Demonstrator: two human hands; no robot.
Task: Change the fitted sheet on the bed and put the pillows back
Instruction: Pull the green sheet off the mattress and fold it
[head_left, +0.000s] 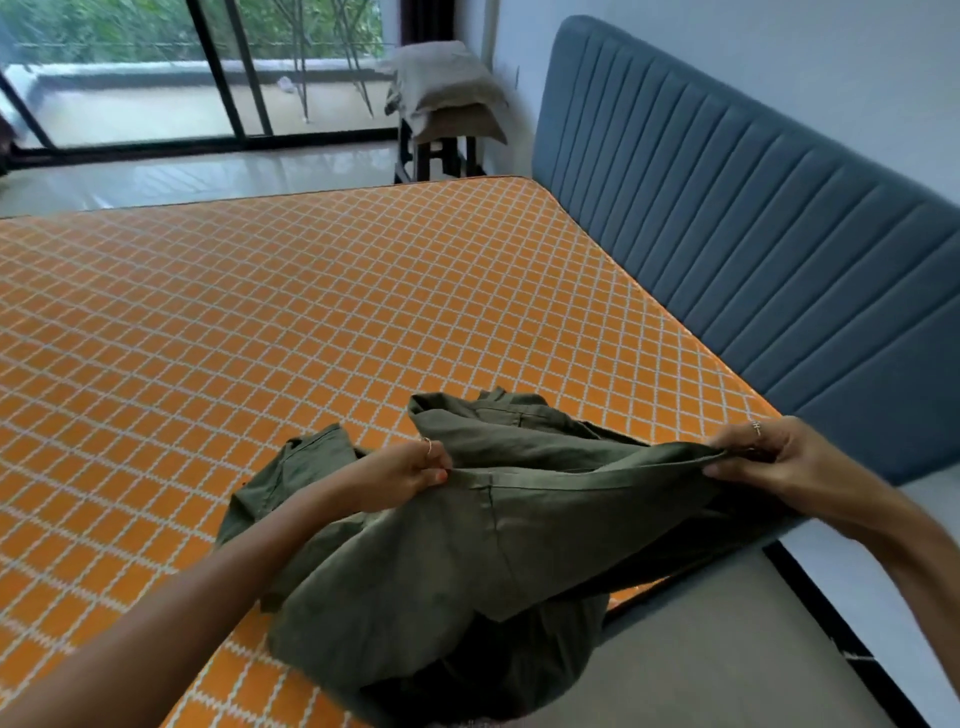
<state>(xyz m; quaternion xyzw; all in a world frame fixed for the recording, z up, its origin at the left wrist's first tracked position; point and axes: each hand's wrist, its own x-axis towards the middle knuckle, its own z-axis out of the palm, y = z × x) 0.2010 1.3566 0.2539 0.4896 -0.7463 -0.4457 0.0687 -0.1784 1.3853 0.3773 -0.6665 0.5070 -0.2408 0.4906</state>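
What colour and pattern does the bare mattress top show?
Orange with a white diamond lattice, on the mattress; the head view shows it best.

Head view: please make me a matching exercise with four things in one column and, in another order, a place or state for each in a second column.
Things:
1. green fitted sheet
2. pillows
3. mattress
4. headboard

Places or states:
A. stacked on a stool near the window
B. bare, orange with a white lattice pattern
C. held by its hem in both hands, left hand and right hand
D. blue, padded, standing against the wall

Pairs: 1-C, 2-A, 3-B, 4-D
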